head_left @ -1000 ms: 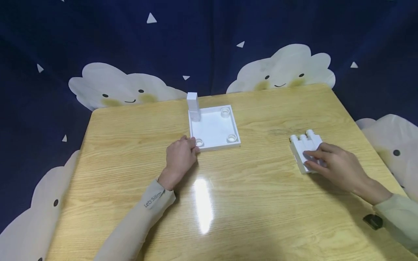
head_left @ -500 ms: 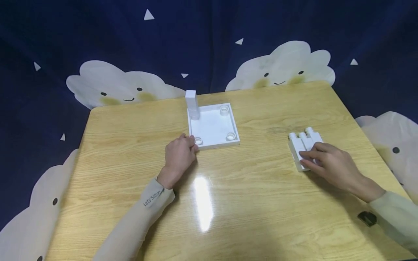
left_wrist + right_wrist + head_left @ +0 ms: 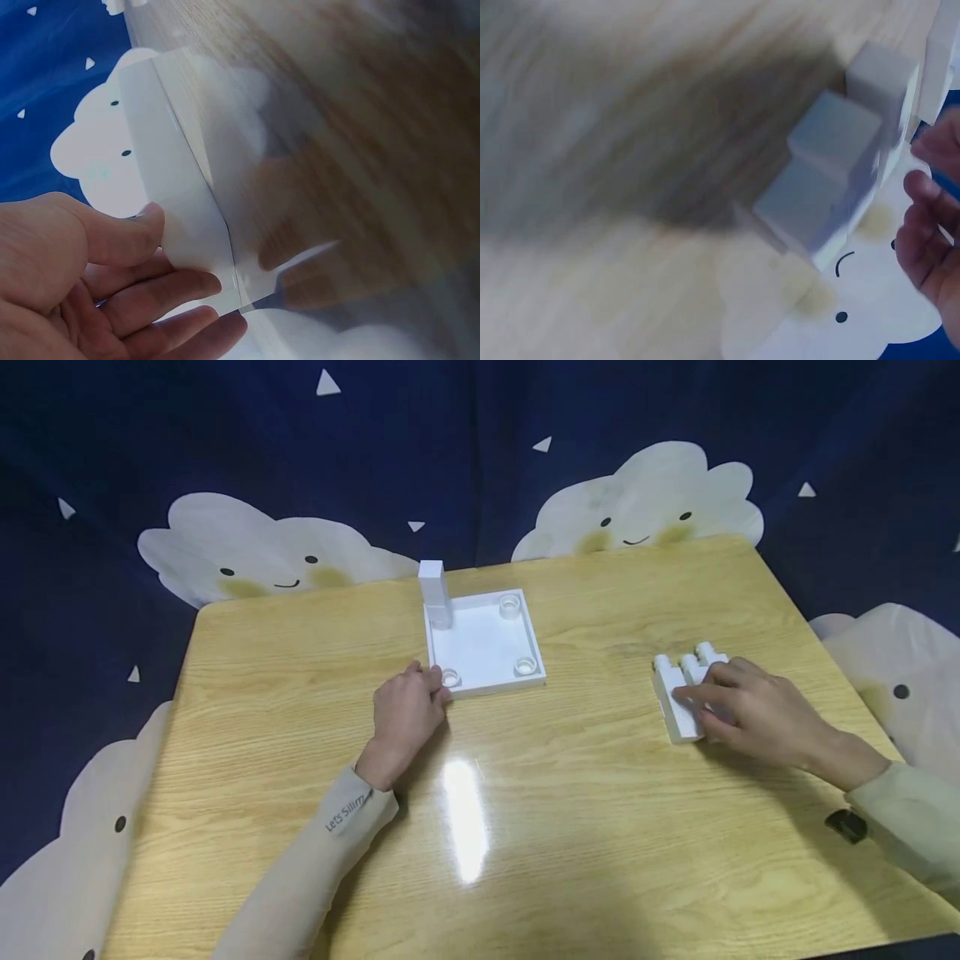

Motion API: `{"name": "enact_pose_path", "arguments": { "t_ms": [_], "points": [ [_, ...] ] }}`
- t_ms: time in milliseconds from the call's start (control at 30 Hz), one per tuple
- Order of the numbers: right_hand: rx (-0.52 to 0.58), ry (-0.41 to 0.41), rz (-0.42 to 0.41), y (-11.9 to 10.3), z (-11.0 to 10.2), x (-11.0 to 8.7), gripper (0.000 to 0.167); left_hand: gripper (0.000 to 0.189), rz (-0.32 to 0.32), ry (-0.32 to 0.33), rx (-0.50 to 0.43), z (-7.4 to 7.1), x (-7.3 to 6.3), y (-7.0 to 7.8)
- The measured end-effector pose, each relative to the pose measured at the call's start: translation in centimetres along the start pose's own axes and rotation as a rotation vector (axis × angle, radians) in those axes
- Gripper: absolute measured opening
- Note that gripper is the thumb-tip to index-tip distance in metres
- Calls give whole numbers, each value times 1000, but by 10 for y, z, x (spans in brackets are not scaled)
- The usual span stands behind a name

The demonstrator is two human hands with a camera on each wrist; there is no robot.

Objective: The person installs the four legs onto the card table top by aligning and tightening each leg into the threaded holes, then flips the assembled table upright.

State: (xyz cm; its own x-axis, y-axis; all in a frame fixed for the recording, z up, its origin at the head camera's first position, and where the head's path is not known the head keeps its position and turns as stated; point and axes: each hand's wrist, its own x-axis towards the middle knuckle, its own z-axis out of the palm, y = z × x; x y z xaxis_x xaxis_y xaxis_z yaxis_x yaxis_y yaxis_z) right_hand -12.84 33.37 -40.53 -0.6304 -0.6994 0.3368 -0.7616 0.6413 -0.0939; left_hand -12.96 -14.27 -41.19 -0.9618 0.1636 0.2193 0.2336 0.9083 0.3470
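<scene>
At the middle of the table in the head view sits a white square base (image 3: 483, 647) with a raised rim and round sockets in its corners. A white square leg (image 3: 432, 583) stands upright in its back left corner. My left hand (image 3: 407, 708) grips the near left corner; in the left wrist view the thumb lies over the base's edge (image 3: 176, 180) with fingers curled below. Three white legs (image 3: 678, 706) with round pegs lie side by side on the right. Over them is my right hand (image 3: 761, 714), index finger extended onto the leftmost leg, other fingers loosely bent.
Under everything is a glossy wooden table (image 3: 585, 827) with a bright light reflection. A dark blue curtain (image 3: 450, 452) with cloud faces hangs behind its back edge. Beside the right sleeve is a small black object (image 3: 847, 825).
My right hand has shifted over the legs, its index finger reaching out along the leftmost one. The left hand keeps its grip on the base. The head view has tilted slightly.
</scene>
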Motion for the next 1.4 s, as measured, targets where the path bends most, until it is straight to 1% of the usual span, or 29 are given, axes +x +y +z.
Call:
{"name": "enact_pose_path", "arguments": {
  "t_ms": [167, 267, 367, 500, 567, 667, 800, 867, 900, 967, 1000, 1033, 1100, 1133, 1167, 1267, 1333, 1400],
  "points": [
    [-36, -42, -209, 12, 0, 9, 55, 20, -3, -9, 15, -1, 2, -1],
    [-56, -53, -276, 15, 1, 13, 65, 18, -5, -11, 18, -1, 2, -1],
    [-82, -59, -314, 15, 3, 16, 71, 21, -5, -10, 21, 0, 2, -1],
    [-126, -60, -353, 15, 9, 19, 71, 23, 8, -3, 20, 1, 1, -1],
    [-128, -66, -359, 15, 12, 21, 69, 25, 13, -5, 16, 2, 2, 0],
    [-121, -80, -356, 14, 16, 24, 71, 26, 14, -17, 20, 3, 2, 0],
    [-117, -100, -362, 12, 19, 29, 73, 27, -3, -33, 27, 2, 1, 1],
    [-129, -90, -389, 13, 19, 33, 66, 26, -6, -30, 33, 1, 1, 1],
    [-139, -77, -406, 13, 18, 36, 57, 26, -7, -28, 33, 1, 1, 1],
    [-159, -29, -437, 13, 19, 45, 31, 24, -4, -22, 33, 0, 0, 0],
    [-159, 5, -448, 13, 19, 50, 27, 23, -1, -18, 34, 0, 0, -1],
    [-154, 43, -450, 12, 18, 56, 32, 22, 3, -11, 35, 0, 0, -1],
    [-113, 108, -427, 11, 17, 72, 47, 22, 8, 1, 35, 0, 0, -2],
    [-83, 142, -398, 10, 16, 80, 49, 23, 9, 4, 37, 0, 0, -2],
    [-45, 176, -360, 9, 15, 89, 48, 23, 10, 5, 41, 0, 0, -2],
    [91, 274, -219, 7, 12, 117, 51, 27, 7, 2, 46, 0, 0, -2],
    [196, 335, -116, 5, 11, 136, 42, 29, -3, -14, 47, 1, 0, -1],
    [300, 376, -38, 3, 12, 155, 31, 30, -12, -25, 46, 2, 0, -1]
  ]
}}
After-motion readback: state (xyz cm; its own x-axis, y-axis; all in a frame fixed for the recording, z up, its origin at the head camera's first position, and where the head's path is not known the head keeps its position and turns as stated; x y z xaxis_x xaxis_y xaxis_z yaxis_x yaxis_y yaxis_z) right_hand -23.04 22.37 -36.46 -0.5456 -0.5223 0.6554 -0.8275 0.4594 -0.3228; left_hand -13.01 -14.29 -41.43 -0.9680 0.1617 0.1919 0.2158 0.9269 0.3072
